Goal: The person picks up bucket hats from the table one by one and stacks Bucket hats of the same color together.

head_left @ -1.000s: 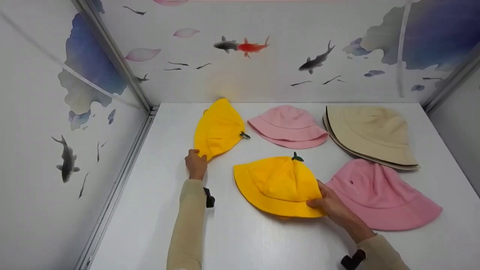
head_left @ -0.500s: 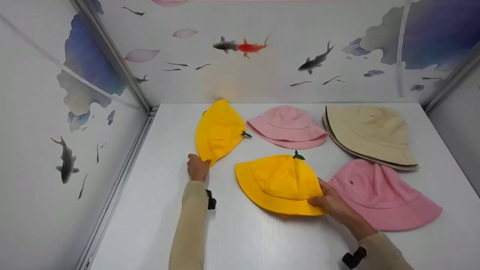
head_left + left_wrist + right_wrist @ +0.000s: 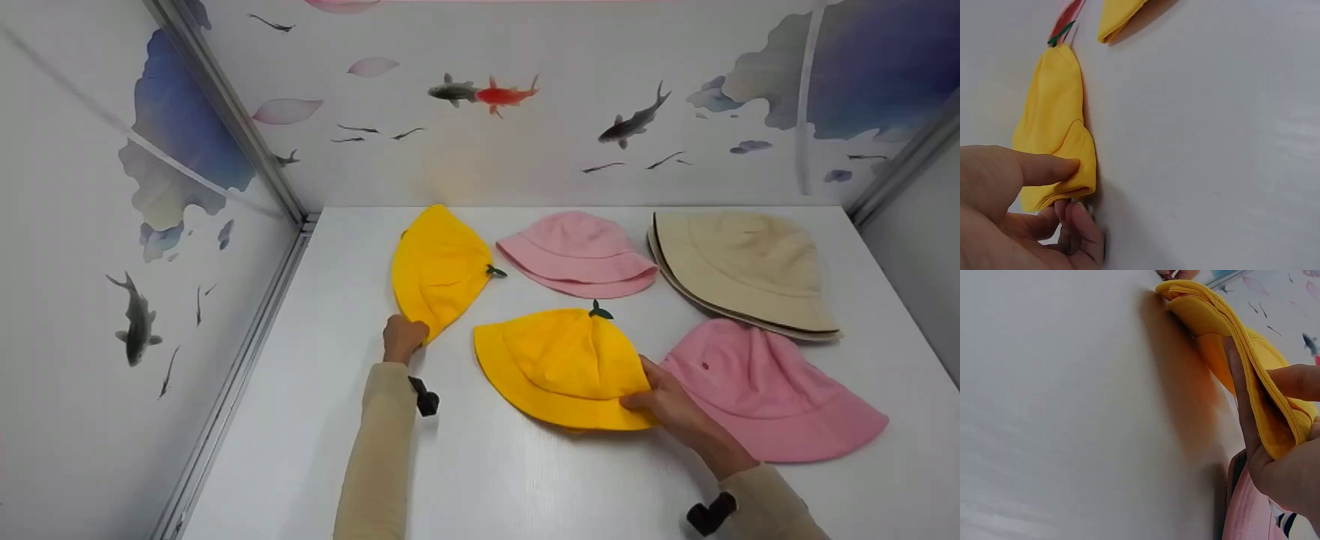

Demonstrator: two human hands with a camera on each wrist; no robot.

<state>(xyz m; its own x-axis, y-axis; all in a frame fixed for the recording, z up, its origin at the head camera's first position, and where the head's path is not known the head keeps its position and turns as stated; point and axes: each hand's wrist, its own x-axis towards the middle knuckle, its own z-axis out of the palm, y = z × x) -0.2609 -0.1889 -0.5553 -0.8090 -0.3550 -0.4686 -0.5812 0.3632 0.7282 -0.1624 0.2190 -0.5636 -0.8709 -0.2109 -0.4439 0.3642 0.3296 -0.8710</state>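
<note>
Two yellow bucket hats with green leaf tips are in my hands. My left hand (image 3: 405,337) pinches the near brim end of the left yellow hat (image 3: 442,270), which lies sideways with its leaf to the right. In the left wrist view the thumb presses on top of that brim (image 3: 1081,163), with fingers curled beneath. My right hand (image 3: 671,401) grips the right end of the nearer yellow hat (image 3: 562,360), its crown pointing away from me. The right wrist view shows this folded hat's brim (image 3: 1241,343) between thumb and fingers, lifted over its shadow on the table.
A light pink hat (image 3: 577,251) lies at the back middle. Stacked beige hats (image 3: 742,262) are at the back right, overlapping a darker pink hat (image 3: 765,397) beside my right hand. A printed wall panel (image 3: 555,165) borders the white table's (image 3: 510,487) back.
My left hand has drawn the left yellow hat slightly toward me and to the right. The right hand's hat has shifted only a little rightward.
</note>
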